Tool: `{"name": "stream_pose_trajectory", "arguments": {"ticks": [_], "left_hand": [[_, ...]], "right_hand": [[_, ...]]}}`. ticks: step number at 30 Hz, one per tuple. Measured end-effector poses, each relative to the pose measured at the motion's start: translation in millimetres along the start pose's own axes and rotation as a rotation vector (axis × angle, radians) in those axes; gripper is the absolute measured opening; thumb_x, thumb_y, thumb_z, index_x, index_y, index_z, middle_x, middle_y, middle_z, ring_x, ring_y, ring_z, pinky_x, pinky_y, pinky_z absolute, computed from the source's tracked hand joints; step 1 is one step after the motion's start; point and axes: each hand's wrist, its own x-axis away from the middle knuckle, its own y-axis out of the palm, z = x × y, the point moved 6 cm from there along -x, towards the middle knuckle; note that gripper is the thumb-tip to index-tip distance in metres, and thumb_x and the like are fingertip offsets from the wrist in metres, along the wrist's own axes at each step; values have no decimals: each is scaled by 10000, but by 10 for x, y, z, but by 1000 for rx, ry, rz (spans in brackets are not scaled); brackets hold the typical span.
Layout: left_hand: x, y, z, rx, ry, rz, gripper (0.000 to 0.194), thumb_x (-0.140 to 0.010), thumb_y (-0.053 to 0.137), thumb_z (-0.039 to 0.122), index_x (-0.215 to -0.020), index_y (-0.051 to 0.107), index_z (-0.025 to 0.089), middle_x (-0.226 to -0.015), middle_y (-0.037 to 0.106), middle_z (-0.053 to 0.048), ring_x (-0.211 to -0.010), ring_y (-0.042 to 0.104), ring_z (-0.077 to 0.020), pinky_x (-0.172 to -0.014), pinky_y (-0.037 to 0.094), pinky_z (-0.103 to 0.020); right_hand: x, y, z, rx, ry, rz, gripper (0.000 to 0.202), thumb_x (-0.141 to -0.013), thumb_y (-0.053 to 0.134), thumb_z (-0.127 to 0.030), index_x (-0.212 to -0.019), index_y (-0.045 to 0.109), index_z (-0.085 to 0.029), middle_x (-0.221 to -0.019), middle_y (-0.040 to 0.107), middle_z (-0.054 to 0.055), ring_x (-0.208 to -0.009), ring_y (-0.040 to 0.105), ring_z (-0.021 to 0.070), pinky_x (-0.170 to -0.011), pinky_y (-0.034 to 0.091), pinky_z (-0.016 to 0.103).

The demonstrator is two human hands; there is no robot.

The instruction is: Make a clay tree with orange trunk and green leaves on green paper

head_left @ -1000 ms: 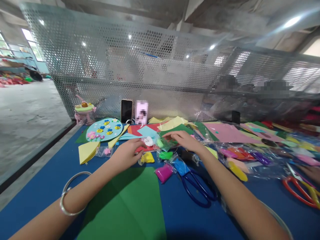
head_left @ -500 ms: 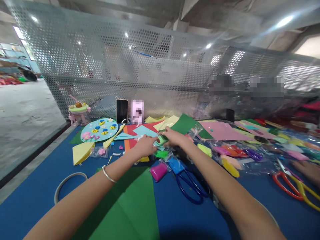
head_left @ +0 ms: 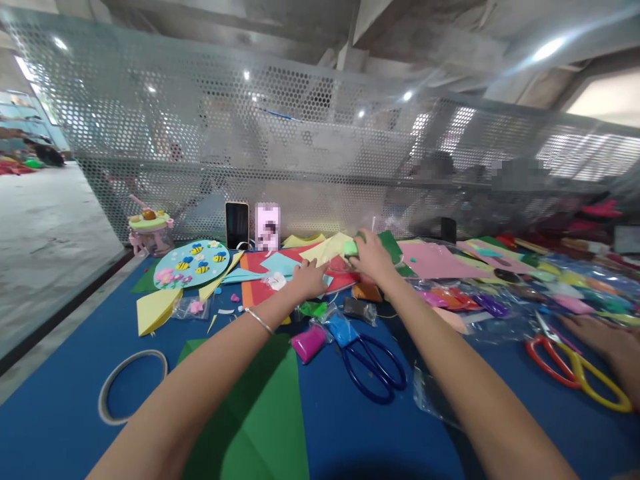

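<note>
My right hand is raised over the papers at the table's far side, its fingers closed on a light green lump of modelling clay. Clear film seems to hang below the lump. To its left, my left hand hovers by the light blue paper and red paper, its bent fingers slightly apart and no held thing visible. Nearer to me lie a bright green clay packet, a magenta clay packet, a blue packet and dark blue-handled scissors.
A light blue oval with clay bees lies at left, near a phone against the perforated metal screen. A pale ring and green sheet are nearer. At right, another person's hand is beside red-and-yellow scissors.
My hands have moved apart. The right hand has lifted the light green clay up and to the right; the left has drawn away from it. The view has shifted slightly.
</note>
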Motion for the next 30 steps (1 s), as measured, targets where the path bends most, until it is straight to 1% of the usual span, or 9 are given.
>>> {"name": "stream_pose_trajectory", "arguments": {"ticks": [3, 6, 10, 12, 15, 17, 21, 25, 30], "left_hand": [[-37, -53, 21, -15, -7, 38, 351, -897, 547, 327, -1203, 518, 156, -1213, 541, -98, -1038, 570, -224, -863, 500, -438], [93, -157, 5, -12, 9, 57, 349, -898, 543, 328, -1202, 519, 158, -1227, 535, -100, -1062, 559, -230, -889, 483, -448], [549, -227, 31, 4, 45, 19, 309, -900, 493, 316, -1151, 528, 140, -1063, 635, -113, -984, 603, -246, -826, 488, -380], [823, -195, 82, 3, 61, -7, 358, -885, 490, 397, -1119, 531, 129, -991, 657, -130, -944, 616, -273, -780, 490, -379], [1146, -94, 181, -10, 98, -26, 504, -815, 544, 531, -1098, 542, 114, -1075, 632, -169, -1025, 578, -329, -845, 461, -427], [1275, -24, 232, -17, 114, -35, 501, -793, 574, 512, -1096, 551, 114, -1082, 630, -168, -1036, 568, -340, -863, 449, -443], [1454, 14, 320, -11, 166, -45, 383, -769, 592, 351, -1090, 571, 143, -1058, 642, -130, -1003, 578, -309, -861, 450, -420], [1692, -114, 306, 6, 214, -45, 410, -727, 582, 277, -1119, 568, 155, -1037, 650, -108, -986, 589, -289, -872, 451, -405], [1911, -467, -158, 2, 122, 64, 423, -715, 557, 229, -1132, 562, 158, -1108, 644, -111, -1029, 584, -286, -896, 435, -412]], "right_hand": [[17, -138, 142, -5, 71, 73, 363, -797, 542, -240, -1144, 532, -135, -1307, 441, 193, -1219, 376, 380, -970, 365, 505], [50, -255, 215, -50, 103, 145, 374, -823, 490, -280, -1153, 524, -106, -1239, 481, 224, -1156, 435, 385, -961, 360, 512], [110, -328, 236, -166, 105, 215, 389, -876, 382, -297, -1206, 479, -116, -1147, 548, 202, -1102, 508, 331, -923, 411, 445], [161, -346, 182, -224, 69, 230, 407, -871, 377, -258, -1259, 438, -151, -1200, 540, 175, -1161, 487, 303, -960, 395, 423], [297, -389, 6, -291, 13, 240, 475, -836, 398, -195, -1310, 378, -172, -1283, 491, 153, -1223, 448, 279, -1006, 359, 410], [429, -429, -175, -325, -17, 232, 476, -831, 388, -188, -1305, 366, -158, -1274, 481, 161, -1213, 453, 280, -1003, 356, 407], [770, -464, -663, -384, -181, 94, 456, -826, 437, -228, -1275, 373, -169, -1249, 518, 140, -1150, 503, 265, -937, 408, 368], [1156, -411, -1022, -384, -331, -87, 391, -814, 503, -273, -1191, 433, -193, -1158, 576, 124, -1054, 557, 260, -869, 440, 365], [1486, -228, -1219, -310, -445, -247, 339, -752, 612, -289, -1077, 556, -211, -1110, 599, 103, -1065, 525, 298, -911, 405, 436]]}}
